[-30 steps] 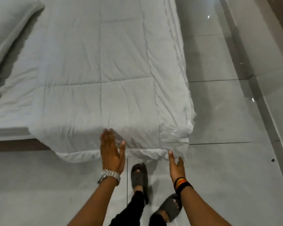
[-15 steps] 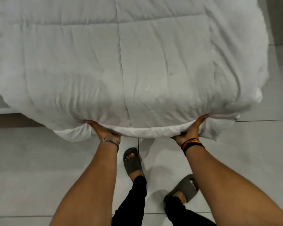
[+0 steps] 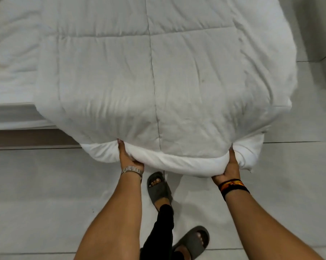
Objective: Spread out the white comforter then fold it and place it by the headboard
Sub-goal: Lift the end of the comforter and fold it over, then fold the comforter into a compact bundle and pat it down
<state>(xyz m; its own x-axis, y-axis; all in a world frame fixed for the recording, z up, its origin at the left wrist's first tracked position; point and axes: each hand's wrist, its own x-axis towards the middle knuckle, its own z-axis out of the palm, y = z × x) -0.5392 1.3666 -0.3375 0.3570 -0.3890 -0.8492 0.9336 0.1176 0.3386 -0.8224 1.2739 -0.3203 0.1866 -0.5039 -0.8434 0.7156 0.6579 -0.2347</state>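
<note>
The white quilted comforter (image 3: 158, 76) lies over the foot of the bed and hangs past its edge toward me. My left hand (image 3: 127, 158) grips the comforter's near hem from below, thumb on the left side of the bunched edge. My right hand (image 3: 229, 166) grips the same hem farther right, fingers tucked under the fabric. Between the two hands the hem sags in a thick white roll. The headboard is out of view.
The white sheet on the mattress (image 3: 10, 59) shows at the left, above the brown bed frame (image 3: 27, 137). Grey floor tiles (image 3: 45, 194) lie below. My feet in grey slippers (image 3: 159, 188) stand close to the bed's foot. A wall base (image 3: 321, 34) runs along the right.
A second ago my hands were open, reaching toward the hanging hem. They have since slid under it and closed on it, and the edge is lifted and bunched toward me.
</note>
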